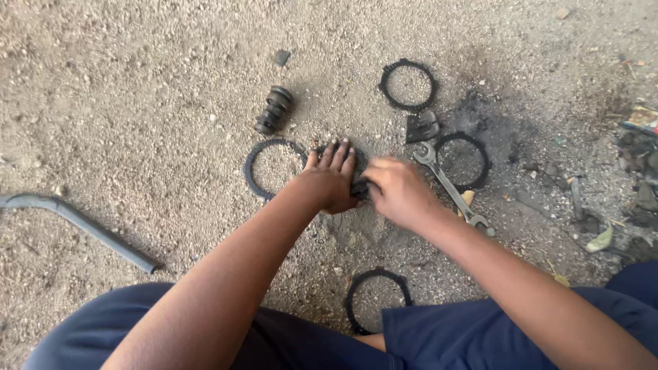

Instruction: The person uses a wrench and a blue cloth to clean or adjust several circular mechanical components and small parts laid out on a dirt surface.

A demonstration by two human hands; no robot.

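Ground: sandy, gravelly dirt (137, 103), stained dark and oily toward the right.
Far left: a bent grey pipe (82, 223) lay on the dirt, well apart from both hands.
Upper middle: a dark ribbed cylindrical part (274, 109) lay on its side, above the left ring.
Left ring: a thin black toothed ring (255, 179) lay flat, just beside the left hand; the wrist covered its right edge.
Left hand: the left hand (331, 179) lay palm down with fingers stretched flat and close together, pressing on a dark ring-shaped part (358, 186). It was not closed around anything.
Held part: this part sat on the dirt between the two hands, mostly hidden beneath them; its exact shape could not be told.
Right hand: the right hand (397, 192) was curled, fingertips pinching the right edge of the same dark part. How tightly it gripped could not be told.
Near ring: another black ring (353, 301) lay close to the person's knees, partly under the dark blue clothing.
Top ring: a notched black ring (408, 85) lay above the hands, well apart.
Small plate: a dark metal piece (421, 127) lay just below that ring.
Spanner: a silver open-ended spanner (449, 188) lay slanted beside the right hand, its head touching the right ring (480, 175).
Far right: scraps and debris (641, 164) at the frame edge.
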